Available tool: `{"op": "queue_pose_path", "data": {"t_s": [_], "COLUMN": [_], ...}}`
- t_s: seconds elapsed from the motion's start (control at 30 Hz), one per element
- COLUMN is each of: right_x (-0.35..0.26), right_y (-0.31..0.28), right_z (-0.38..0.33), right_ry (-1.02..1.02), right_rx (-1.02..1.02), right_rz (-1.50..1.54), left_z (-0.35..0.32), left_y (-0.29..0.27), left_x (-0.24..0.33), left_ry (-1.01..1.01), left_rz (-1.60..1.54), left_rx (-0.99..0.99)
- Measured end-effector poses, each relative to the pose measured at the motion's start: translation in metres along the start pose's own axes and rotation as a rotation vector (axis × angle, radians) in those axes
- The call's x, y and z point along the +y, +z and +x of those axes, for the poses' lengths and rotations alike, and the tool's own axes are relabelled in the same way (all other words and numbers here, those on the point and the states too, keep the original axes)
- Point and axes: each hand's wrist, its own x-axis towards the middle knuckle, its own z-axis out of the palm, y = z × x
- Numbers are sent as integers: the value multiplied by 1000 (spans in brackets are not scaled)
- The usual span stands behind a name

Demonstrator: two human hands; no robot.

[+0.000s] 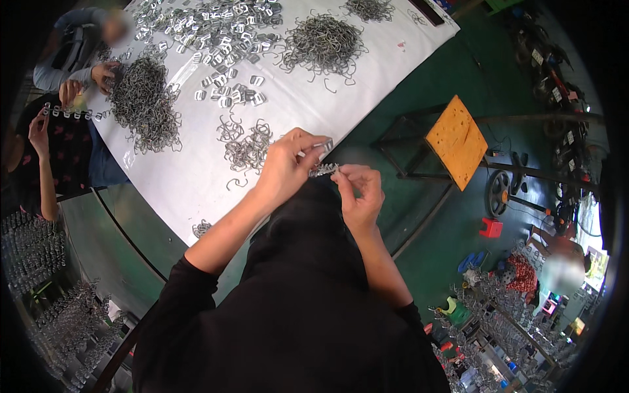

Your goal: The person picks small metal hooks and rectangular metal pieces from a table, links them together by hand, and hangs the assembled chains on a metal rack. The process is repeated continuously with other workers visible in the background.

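Note:
Over the near edge of the white-topped table [190, 177], my two hands are close together. My left hand [286, 165] is closed, pinching a flat, shiny metal clip [323, 147] between thumb and fingers. A short row of small metal pieces [322, 171] stretches between the hands. At its right end, my right hand [361, 194] pinches it with thumb and forefinger. How the pieces link is too small to make out. Just left of my left hand lies a small pile of bent wire hooks [249, 147].
Larger wire-hook heaps [145, 105] [324, 44] and scattered metal clips [232, 88] cover the table's far part. At left, a co-worker's hands [103, 77] work by a heap; another person's hand [39, 134] holds a clip strip. A wooden-topped stool [457, 143] stands right.

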Motion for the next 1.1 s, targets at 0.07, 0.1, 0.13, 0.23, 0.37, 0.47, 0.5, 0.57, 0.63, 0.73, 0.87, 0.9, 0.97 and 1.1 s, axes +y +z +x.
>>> {"op": "queue_pose_path", "data": {"t_s": [0.07,0.1,0.13,0.23,0.37,0.47,0.5,0.57,0.63,0.73,0.87,0.9,0.97,1.1], "right_x": [-2,-3,-4,-3,-4,3,6,27,60,112,158,163,166,154], "right_y": [2,3,4,5,2,-6,-7,7,40,115,178,182,173,121], "right_z": [0,0,-1,-3,-2,30,43,84,135,203,246,247,238,205], "right_ry": [-22,-25,-20,-29,-94,-125,-157,-158,-299,-453,-503,-491,-523,-542], "right_rx": [-14,-24,-31,-59,-118,-152,-153,-272,-401,-623,-689,-683,-796,-956], "right_rz": [10,15,17,-15,-102,-192,-223,-293,-386,-461,-824,-927,-824,-730], "left_z": [-12,-16,-20,-28,-36,-42,-43,-44,-44,-41,-35,-33,-32,-29], "left_y": [5,6,7,7,7,7,7,9,12,15,22,23,26,31], "left_x": [12,15,17,17,11,7,6,3,-2,-8,-13,-14,-14,-19], "left_ry": [26,46,25,79,207,142,143,136,149,152,168,163,146,127], "left_rz": [-12,-23,-23,62,74,44,35,12,2,20,106,108,95,62], "left_rx": [8,14,7,13,93,109,111,109,100,87,162,177,189,126]}}
